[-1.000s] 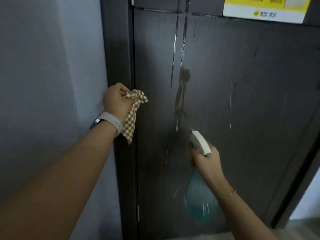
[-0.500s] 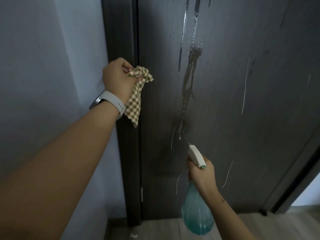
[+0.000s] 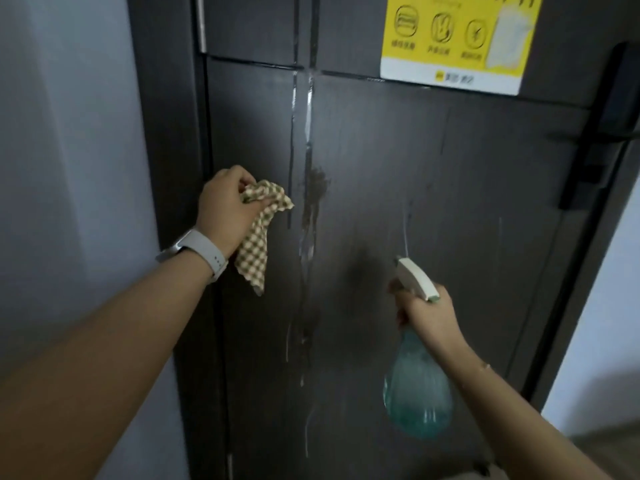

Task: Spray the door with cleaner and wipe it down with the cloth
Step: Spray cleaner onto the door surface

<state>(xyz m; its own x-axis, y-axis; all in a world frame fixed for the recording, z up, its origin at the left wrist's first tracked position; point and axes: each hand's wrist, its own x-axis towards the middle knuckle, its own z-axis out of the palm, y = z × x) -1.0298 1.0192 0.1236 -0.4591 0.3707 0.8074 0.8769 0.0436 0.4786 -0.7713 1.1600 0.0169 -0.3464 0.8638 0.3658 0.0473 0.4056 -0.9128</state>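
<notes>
Grey painted wall (image 3: 69, 168) on the left, dark wood-grain door (image 3: 433, 202) filling the rest of the head view, its dark frame (image 3: 162, 133) between them. Door is already wet — shiny cleaner runs (image 3: 306, 237) trail down the middle panel from the top seam to low on the door, thinner streaks further right. Yellow-and-white sticker (image 3: 457, 43) top right, black lever handle (image 3: 588, 140) at the right edge.

Left hand (image 3: 225, 209), pale watch strap (image 3: 204, 254) on the wrist, bunches a beige-and-white checked cloth (image 3: 256, 247); fingers curled round it, loose tail hanging, just left of the runs. Can't tell if the cloth touches the door.

Right hand (image 3: 426, 313) grips the neck of a translucent teal spray bottle with white trigger head (image 3: 415, 386), nozzle aimed at the panel.

Risks: runs reach the floor before wiping — cleaner is pooling faster than the cloth follows. More spray worsens it. A bunched cloth covers little, likely leaving streaks. Overspray could soak the sticker.
</notes>
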